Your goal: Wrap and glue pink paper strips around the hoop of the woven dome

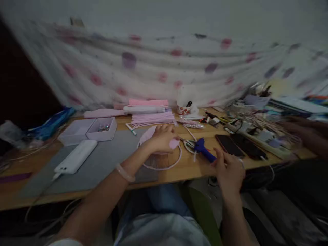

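Observation:
My left hand (164, 138) bends over pale pink pieces (147, 135) beside a thin pink ring (171, 167) on the table. Its fingers are curled down, and what they hold, if anything, is hidden. To the right, my right hand (229, 169) is near the handle end of a blue glue gun (203, 150), thumb and index finger pressed together; whether something small is between them is too blurred to tell. Scissors (189, 145) lie just left of the glue gun, their tips pointing toward my left hand.
A white power bank (77, 157) rests on a grey mat (110, 164), near a lilac divided box (102, 129). Pink strips (151, 118) lie behind. Dark phones (230, 145) and a cluttered tray (266, 143) are at right, where another person's arm (307, 133) shows.

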A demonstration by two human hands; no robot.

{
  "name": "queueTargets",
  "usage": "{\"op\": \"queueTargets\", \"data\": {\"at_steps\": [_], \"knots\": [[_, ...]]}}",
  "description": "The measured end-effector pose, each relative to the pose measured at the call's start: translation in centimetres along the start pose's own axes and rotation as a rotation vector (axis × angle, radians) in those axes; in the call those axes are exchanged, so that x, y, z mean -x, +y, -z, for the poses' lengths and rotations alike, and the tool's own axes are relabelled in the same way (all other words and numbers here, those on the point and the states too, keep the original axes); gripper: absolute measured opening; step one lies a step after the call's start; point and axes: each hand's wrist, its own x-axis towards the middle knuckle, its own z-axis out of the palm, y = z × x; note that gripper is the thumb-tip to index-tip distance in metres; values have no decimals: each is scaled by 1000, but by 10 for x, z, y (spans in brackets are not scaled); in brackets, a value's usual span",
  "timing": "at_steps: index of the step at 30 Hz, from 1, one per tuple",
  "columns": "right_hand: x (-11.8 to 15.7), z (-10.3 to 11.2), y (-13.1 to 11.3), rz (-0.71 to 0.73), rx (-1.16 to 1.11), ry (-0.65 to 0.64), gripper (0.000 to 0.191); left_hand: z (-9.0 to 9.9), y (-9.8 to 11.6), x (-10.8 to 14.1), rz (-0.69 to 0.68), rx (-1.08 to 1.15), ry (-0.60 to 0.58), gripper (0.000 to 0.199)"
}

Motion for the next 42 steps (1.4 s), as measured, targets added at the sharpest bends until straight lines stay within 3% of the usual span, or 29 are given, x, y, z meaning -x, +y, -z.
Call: {"op": "queueTargets", "data": {"at_steps": [7,14,23,28,33,37,39,42], "knots": [[-7,-21,22,67,65,-233,37,2,2,2,3,0,-8,49],[-12,-29,39,37,16,-309,35,2,2,2,6,7,-11,52],[-27,-40,47,-137,-8,-158,48,-3,1,0,-13,17,27,53],[-29,-40,43,-230,30,-151,59,-5,1,2,-21,2,61,52],[-32,-36,34,-262,30,-109,48,-8,-2,3,-44,18,77,58],[-32,-21,30,-324,47,34,50,-5,0,3,-21,98,86,63],[-31,-10,29,-380,65,116,50,0,6,10,18,189,177,59],[-29,7,21,-543,-155,240,41,4,24,41,51,325,508,30]]}}
